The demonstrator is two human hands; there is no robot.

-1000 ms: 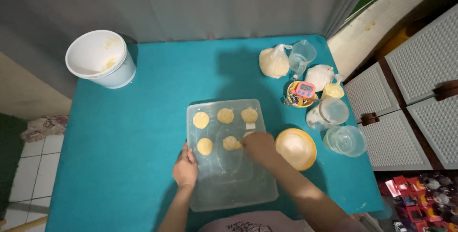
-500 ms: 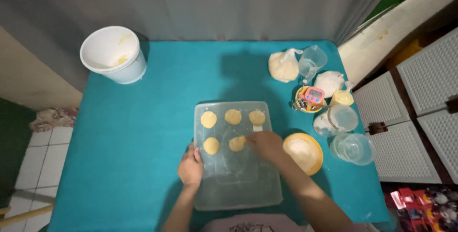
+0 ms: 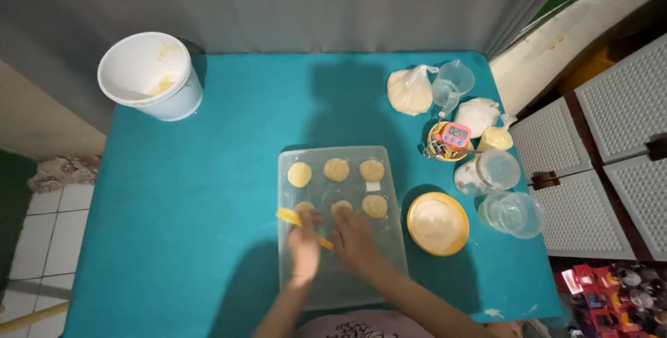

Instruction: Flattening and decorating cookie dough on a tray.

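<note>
A clear plastic tray [image 3: 389, 254] lies on the teal table [image 3: 208, 192] with several flat, round dough pieces [image 3: 336, 169] in two rows at its far end. My left hand [image 3: 304, 246] rests on the tray's left part, its fingers closed over a thin yellow tool [image 3: 286, 217] that slants from the tray's left edge toward my right hand. My right hand [image 3: 356, 239] lies beside it, fingers spread, fingertips at the near-row dough piece [image 3: 341, 207]. Another near-row piece [image 3: 304, 208] sits just past my left fingertips.
A white bucket [image 3: 149, 77] stands at the table's far left. Right of the tray are a yellow bowl of white stuff [image 3: 438, 223], a tied bag [image 3: 410, 91], a clear jug [image 3: 453, 81], a pink timer [image 3: 456, 134] and clear containers [image 3: 513, 213]. White cabinets [image 3: 611, 171] flank the right.
My left hand has come off the tray's left edge onto the tray, and a yellow tool now shows under it. My right hand has drawn back from the near-row dough toward me.
</note>
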